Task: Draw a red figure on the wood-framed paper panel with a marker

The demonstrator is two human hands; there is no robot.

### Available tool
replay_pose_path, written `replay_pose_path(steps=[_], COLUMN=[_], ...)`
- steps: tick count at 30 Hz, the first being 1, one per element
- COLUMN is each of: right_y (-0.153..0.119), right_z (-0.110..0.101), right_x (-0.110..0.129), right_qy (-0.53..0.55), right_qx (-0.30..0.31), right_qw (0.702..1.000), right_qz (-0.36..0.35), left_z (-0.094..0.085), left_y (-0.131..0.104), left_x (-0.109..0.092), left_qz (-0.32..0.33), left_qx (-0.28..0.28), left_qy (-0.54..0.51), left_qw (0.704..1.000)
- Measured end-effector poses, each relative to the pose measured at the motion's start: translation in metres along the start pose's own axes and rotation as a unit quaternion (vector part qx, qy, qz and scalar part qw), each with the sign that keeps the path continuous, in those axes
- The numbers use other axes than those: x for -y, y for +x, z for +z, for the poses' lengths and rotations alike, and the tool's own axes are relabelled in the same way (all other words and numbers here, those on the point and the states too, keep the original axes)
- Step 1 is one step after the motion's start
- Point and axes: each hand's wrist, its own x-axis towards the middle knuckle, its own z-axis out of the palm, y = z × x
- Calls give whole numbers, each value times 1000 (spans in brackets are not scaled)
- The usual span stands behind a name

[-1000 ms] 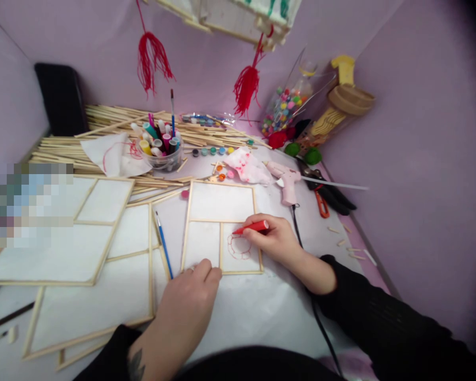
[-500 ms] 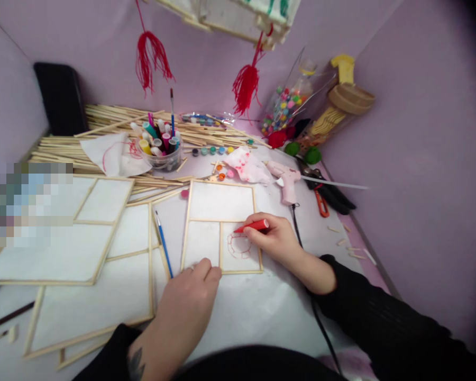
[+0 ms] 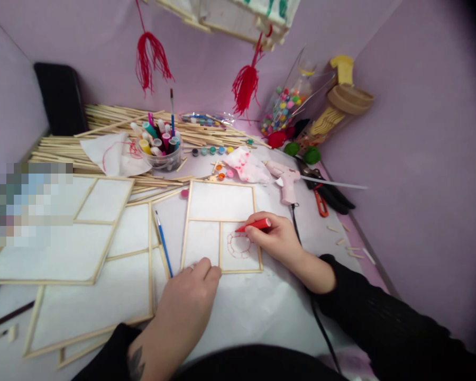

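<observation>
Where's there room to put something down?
The biggest bare patch is white paper in front of the drawn-on frame, between the left hand and black cord. A smaller one lies between the cord, pliers and wood bits. The back is crowded with sticks and markers, the left with frames.

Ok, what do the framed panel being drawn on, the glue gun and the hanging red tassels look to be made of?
Framed panel: matte white sheet, paper or thin cloth, bordered by pale, straight strips, likely unfinished wood.
Glue gun: probably hard plastic, judging by its smooth, evenly pink moulded body.
Red tassels: yarn or thick thread, matte, with loose strands; fibre type unclear.
</observation>
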Motion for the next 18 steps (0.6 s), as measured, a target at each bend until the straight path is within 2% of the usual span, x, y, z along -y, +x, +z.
replay_pose_path(steps=[13,18], right_y=[0,0], right_z=[-1,-1], right_x=[-1,-2], right_qy=[-7,8], right_qx=[-8,-16], right_qw=[1000,1000], right_qz=[-8,-5], left_z=[-2,-2], left_y=[2,2], left_x=[-1,-1], left_qz=[6,3], left_qx=[8,-10], left_qy=[-12,-6], left_qw=[1000,1000])
